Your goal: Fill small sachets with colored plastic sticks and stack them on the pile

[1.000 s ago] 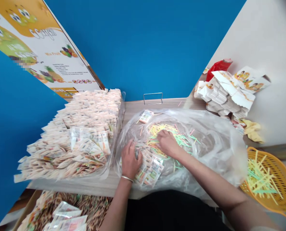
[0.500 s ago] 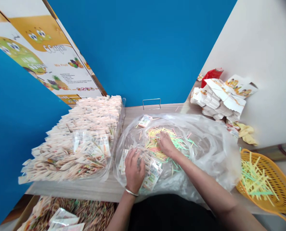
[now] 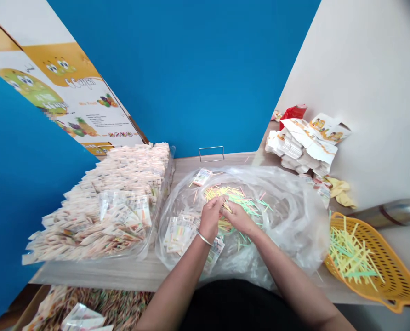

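Right hand [image 3: 238, 217] pinching sticks [image 3: 227, 207], left hand [image 3: 211, 215] against it (can't tell its hold), pile [image 3: 240, 196] just beyond. Bunching step, I'd guess; wants steadiness.

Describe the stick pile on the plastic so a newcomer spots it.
Below the big blue panel, clear plastic sheeting covers part of the table. On it, by the left hand and right hand, lies a loose pile of thin yellow, green and pink sticks. Unlike the basket sticks, these lie scattered on plastic.
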The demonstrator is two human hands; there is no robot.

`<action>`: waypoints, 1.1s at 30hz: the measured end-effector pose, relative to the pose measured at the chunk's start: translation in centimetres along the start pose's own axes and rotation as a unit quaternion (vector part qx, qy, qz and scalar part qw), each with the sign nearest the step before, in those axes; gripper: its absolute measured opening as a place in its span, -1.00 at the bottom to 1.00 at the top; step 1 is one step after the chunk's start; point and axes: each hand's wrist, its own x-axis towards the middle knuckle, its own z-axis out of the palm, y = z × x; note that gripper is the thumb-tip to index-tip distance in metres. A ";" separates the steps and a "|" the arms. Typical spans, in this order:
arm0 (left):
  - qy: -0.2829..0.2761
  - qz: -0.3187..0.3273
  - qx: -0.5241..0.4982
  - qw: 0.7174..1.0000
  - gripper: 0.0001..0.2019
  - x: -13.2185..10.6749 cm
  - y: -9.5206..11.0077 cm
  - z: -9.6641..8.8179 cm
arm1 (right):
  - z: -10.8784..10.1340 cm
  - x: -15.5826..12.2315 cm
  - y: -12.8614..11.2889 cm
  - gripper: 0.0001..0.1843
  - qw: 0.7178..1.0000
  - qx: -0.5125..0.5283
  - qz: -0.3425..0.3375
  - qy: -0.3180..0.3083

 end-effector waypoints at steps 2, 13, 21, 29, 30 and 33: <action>0.013 -0.012 -0.038 0.999 -0.68 0.5 0.4 -0.2 | -0.2 -0.3 0.4 -0.67 1.000 0.013 0.021 -0.004; -0.003 -0.157 -0.269 0.950 -0.57 -3.6 -0.1 3.1 | 0.7 -0.9 -2.0 -0.60 0.970 0.055 0.000 0.238; -0.020 -0.132 -0.262 0.956 -0.54 -4.0 -0.1 3.5 | 0.3 -1.3 -0.4 -0.63 0.968 -0.077 -0.017 0.239; -0.052 -0.111 -0.077 0.989 -0.65 -5.0 -1.5 1.4 | -0.5 -1.5 -0.8 -0.36 0.974 0.091 0.067 0.198; -0.022 -0.108 -0.069 0.991 -0.67 -4.9 -1.7 1.1 | -0.5 -1.5 -0.8 -0.32 0.969 0.128 0.076 0.198; 0.064 -0.138 -0.105 0.983 -0.71 -4.6 -1.6 0.7 | -0.4 -1.6 -1.0 -0.31 0.963 0.160 0.058 0.209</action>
